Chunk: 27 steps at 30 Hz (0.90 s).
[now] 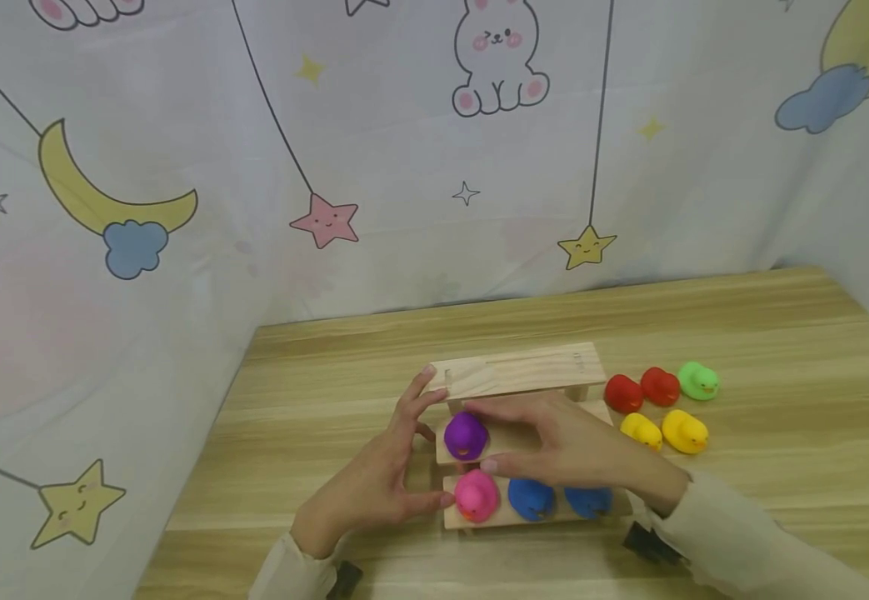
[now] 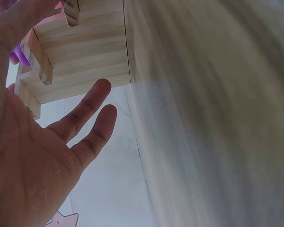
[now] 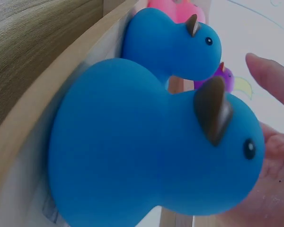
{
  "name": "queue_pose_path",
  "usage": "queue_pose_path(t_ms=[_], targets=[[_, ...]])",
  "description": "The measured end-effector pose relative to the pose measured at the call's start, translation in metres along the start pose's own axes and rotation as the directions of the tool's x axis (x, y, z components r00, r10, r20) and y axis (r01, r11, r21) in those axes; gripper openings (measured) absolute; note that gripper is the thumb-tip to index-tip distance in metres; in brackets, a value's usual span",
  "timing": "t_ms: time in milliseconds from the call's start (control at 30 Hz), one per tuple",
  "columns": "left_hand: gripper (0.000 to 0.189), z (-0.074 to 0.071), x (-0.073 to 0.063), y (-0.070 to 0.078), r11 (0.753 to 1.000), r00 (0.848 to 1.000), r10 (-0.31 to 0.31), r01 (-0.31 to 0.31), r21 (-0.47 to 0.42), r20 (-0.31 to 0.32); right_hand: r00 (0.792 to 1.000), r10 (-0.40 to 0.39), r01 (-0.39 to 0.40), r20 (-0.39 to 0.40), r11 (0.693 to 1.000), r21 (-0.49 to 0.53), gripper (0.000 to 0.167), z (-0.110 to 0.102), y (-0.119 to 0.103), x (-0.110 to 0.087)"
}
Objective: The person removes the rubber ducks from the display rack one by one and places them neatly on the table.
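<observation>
A three-tier wooden stand (image 1: pixel 520 372) sits on the table. My left hand (image 1: pixel 374 479) is at its left side, fingers spread, with fingertips at the top tier's edge and the thumb beside a pink rubber duck (image 1: pixel 476 497) on the lowest tier. My right hand (image 1: pixel 554 437) reaches over the middle tier. Its index finger and thumb extend around a purple rubber duck (image 1: pixel 466 437) standing at that tier's left end; firm contact cannot be made out. Under the right hand, two blue rubber ducks (image 1: pixel 531 500) stand on the lowest tier, large in the right wrist view (image 3: pixel 113 142).
To the stand's right lie two red ducks (image 1: pixel 624 393), a green duck (image 1: pixel 699 381) and two yellow ducks (image 1: pixel 685 432) on the wood-grain table (image 1: pixel 314 375). A white printed cloth (image 1: pixel 404 150) hangs behind and on both sides.
</observation>
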<state>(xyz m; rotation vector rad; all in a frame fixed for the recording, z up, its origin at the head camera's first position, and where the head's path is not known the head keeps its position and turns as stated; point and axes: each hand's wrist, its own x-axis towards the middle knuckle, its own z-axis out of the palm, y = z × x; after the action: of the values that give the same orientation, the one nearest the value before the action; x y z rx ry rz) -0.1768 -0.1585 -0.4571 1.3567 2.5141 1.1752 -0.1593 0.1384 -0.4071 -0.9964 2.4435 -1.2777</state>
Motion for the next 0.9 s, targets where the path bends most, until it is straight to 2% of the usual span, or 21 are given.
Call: queue_pose_path(t_ms=[133,300,467,700,900], targets=[[0.116,0.0,0.0,0.0,1.0,1.0,-0.001,0.001,-0.002,0.001,1.0,-0.025,0.025,-0.003,1.0,-0.012,0.064,0.001,0.001,0.002],[0.116,0.0,0.0,-0.001,1.0,1.0,0.001,-0.001,0.0,-0.001,1.0,-0.002,0.002,-0.005,0.999,-0.038,0.063,0.002,0.0,0.004],[0.115,0.0,0.0,-0.002,1.0,1.0,0.024,-0.023,0.015,-0.01,0.998,-0.026,0.022,-0.049,0.997,-0.068,0.059,0.006,-0.002,0.007],[0.114,-0.001,0.001,-0.001,0.999,0.999,0.034,-0.034,0.019,-0.011,0.996,0.009,-0.013,-0.086,0.999,-0.038,0.055,0.012,-0.003,0.01],[0.114,-0.001,0.0,-0.001,0.999,0.999,0.03,-0.03,0.025,-0.012,0.992,-0.001,-0.001,-0.126,1.0,-0.013,0.048,0.016,-0.003,0.013]])
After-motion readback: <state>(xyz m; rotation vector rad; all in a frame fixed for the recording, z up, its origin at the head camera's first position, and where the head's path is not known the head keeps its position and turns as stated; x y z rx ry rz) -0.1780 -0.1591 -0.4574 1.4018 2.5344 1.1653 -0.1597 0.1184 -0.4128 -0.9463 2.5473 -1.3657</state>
